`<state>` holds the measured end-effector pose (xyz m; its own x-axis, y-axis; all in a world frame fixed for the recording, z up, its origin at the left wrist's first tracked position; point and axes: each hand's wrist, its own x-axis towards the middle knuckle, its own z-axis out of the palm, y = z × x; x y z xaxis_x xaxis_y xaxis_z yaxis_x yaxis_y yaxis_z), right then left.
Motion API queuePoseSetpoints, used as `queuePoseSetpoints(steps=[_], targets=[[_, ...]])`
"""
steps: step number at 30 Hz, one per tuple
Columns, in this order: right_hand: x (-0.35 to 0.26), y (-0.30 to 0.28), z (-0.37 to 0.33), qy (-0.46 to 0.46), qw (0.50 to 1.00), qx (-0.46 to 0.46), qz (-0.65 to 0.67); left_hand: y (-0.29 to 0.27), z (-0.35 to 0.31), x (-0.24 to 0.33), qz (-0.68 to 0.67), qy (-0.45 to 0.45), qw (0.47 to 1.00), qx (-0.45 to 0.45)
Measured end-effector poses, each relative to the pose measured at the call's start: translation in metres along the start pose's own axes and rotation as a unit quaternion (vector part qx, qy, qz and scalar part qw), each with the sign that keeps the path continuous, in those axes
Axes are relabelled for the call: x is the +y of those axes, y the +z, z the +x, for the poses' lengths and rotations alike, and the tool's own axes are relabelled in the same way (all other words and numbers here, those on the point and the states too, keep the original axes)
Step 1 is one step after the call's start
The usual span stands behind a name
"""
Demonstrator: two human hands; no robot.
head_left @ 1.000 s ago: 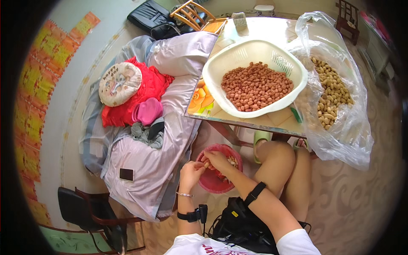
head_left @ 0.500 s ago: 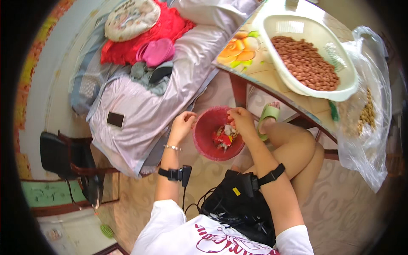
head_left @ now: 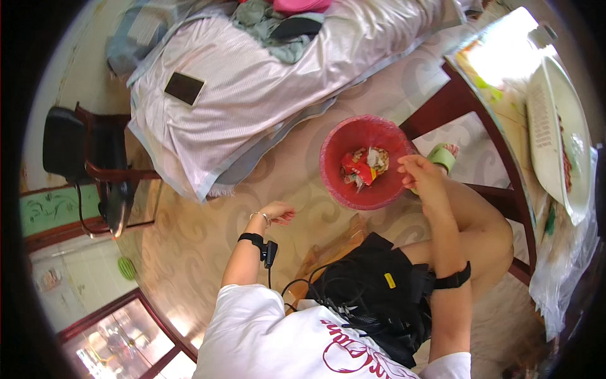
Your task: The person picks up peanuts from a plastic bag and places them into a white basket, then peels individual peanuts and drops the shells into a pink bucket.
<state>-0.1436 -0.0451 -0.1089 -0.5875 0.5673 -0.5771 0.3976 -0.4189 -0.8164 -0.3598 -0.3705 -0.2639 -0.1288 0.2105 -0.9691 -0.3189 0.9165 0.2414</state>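
Observation:
A red bucket [head_left: 329,158] with a clear plastic liner stands on the floor in front of me, a crumpled red wrapper [head_left: 360,170] and pale scraps inside it. At the bucket's right rim is my right hand [head_left: 424,179], thumb and fingers pinched together; whatever they may hold is too small to see. My left hand [head_left: 278,213] hangs in the air to the lower left of the bucket, apart from it, fingers loosely spread and nothing visible in them. On the table at the right, a white plastic basket [head_left: 549,136] shows some reddish-brown peanuts [head_left: 566,155] past its side.
The table [head_left: 505,101] edge and its dark legs flank my right knee. A clear plastic bag [head_left: 558,278] hangs off the table. To the left lie a bed [head_left: 265,107] with a phone [head_left: 184,88] on it and a dark chair [head_left: 66,142]. My green slipper [head_left: 442,156] is beyond the bucket.
My view has turned toward the left and down, so the bucket and table sit further right. The left hand has moved away from the bucket's rim; the right remains by its right rim.

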Motion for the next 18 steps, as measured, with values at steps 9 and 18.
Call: queuePoseSetpoints(steps=[9,18], targets=[[0.004,0.006,0.009,0.046,0.997,0.033,-0.059,-0.011,0.058,-0.167,-0.194,-0.031,0.969,0.153],[0.011,0.041,0.034,0.063,0.997,0.016,-0.043,0.052,0.032,-0.329,-0.371,-0.234,0.885,0.154]])
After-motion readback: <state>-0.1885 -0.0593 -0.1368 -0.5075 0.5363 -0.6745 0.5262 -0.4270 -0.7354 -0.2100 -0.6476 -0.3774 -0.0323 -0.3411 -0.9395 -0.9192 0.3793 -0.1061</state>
